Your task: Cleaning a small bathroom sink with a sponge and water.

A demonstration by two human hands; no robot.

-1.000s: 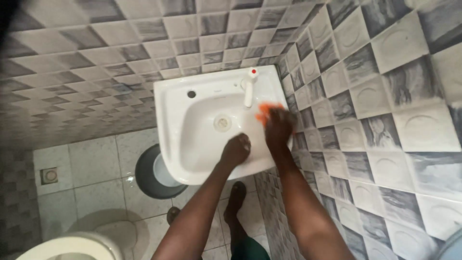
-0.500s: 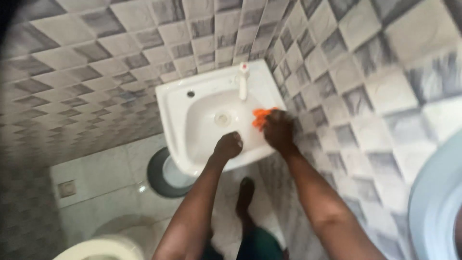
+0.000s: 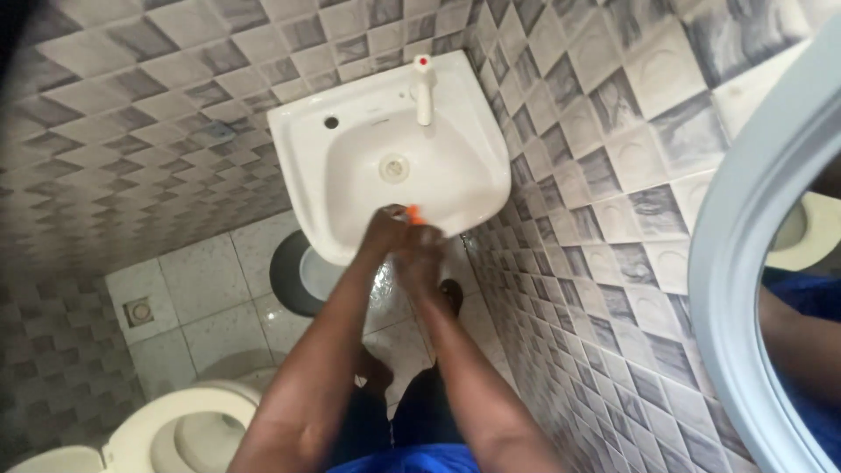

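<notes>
Both hands meet at the front rim of the basin. The left hand (image 3: 385, 232) is curled over the rim, and the right hand (image 3: 420, 254) sits just below and beside it, fingers folded; between them a small scrap of orange cloth (image 3: 412, 213) shows. Which hand pinches it cannot be told, since only a corner is visible. The cloth lies on the near lip of the white washbasin (image 3: 477, 149), well apart from the drain (image 3: 393, 167) and from the white tap with its red cap (image 3: 424, 83) at the back ledge. The cloth is bunched, so no clear long axis can be read; the exposed corner points up the rim toward the bowl. Judged risk: the cloth sits at the very edge, and a loosened grip would let it fall to the floor tiles (image 3: 201, 302), which look wet and glossy beneath the basin. Bare feet on that wet floor could slip. A dark round bin (image 3: 285, 276) stands directly under the basin, a toilet bowl (image 3: 188, 429) lies near the left, and a blue-framed mirror (image 3: 745, 236) hangs on the tiled wall to the right.
</notes>
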